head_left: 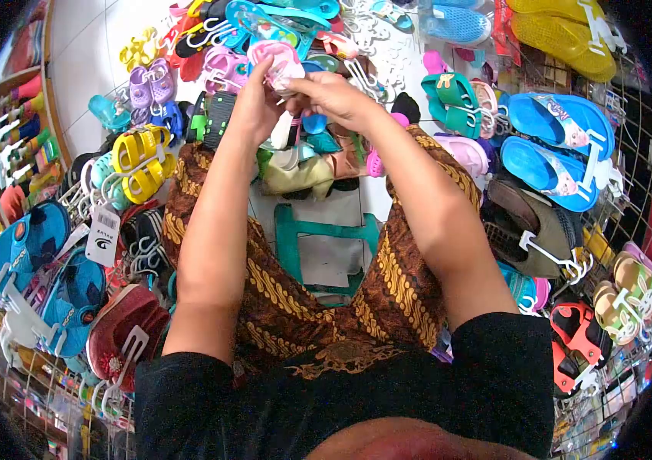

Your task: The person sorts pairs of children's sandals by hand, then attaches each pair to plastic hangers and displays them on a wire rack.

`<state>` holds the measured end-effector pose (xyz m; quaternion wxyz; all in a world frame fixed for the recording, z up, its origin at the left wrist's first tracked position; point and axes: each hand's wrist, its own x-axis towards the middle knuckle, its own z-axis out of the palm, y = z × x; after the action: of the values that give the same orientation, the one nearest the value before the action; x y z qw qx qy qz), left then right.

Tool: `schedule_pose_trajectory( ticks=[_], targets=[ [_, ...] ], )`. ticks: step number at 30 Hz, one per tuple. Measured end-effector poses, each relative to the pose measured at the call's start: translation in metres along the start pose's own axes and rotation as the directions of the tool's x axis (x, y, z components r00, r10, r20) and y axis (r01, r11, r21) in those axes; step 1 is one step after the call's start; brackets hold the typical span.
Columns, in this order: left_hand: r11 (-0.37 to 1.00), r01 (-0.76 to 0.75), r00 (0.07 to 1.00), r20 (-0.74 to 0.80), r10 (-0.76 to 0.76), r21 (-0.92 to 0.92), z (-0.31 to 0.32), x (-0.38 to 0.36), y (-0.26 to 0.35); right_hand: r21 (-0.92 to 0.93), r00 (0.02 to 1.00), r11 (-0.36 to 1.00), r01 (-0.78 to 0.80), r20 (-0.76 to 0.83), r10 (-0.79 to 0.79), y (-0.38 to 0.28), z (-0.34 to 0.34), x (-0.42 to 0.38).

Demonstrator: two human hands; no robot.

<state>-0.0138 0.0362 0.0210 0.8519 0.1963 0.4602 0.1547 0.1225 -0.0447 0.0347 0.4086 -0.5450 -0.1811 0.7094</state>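
Observation:
Both hands are raised in front of me over a heap of footwear. My left hand (255,103) is closed around the side of a small pink sandal (278,55). From the other side, my right hand (335,100) pinches at the sandal's lower end, fingers bent. A white piece (280,130), perhaps a plastic hanger, shows just below the hands. What the fingertips do is partly hidden. Under them lie a pale green shoe (295,175) and other footwear. Right above the pink sandal are turquoise sandals (295,17).
A green plastic stool (327,228) stands between my knees. Yellow sandals (142,165) and blue slippers (23,238) are on the left. Larger blue flip-flops (552,172) hang on a wire rack (632,130) at right. White hangers (387,65) lie on the tiled floor (84,42).

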Motion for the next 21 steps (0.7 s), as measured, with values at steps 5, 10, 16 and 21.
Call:
schedule_pose_trajectory(
  ticks=[5,10,16,21],
  targets=[
    [0.972,0.155,0.988,0.003,-0.157,-0.177,-0.016,0.009,0.001,0.124,0.989,0.989,-0.086,0.129,0.070,-0.003,-0.012,0.001],
    [0.958,0.004,0.969,-0.234,-0.074,-0.286,-0.020,0.006,0.015,0.063,0.956,0.995,-0.082,-0.276,0.096,0.021,-0.047,0.021],
    [0.934,-0.159,0.955,-0.290,0.062,-0.321,-0.038,-0.001,0.045,-0.246,0.936,0.969,-0.036,-0.347,-0.053,0.028,-0.044,0.028],
    [0.890,0.160,0.987,0.061,-0.148,-0.427,-0.046,-0.002,0.044,-0.284,0.948,0.934,0.217,-0.165,-0.271,-0.007,0.007,0.009]
  ],
)
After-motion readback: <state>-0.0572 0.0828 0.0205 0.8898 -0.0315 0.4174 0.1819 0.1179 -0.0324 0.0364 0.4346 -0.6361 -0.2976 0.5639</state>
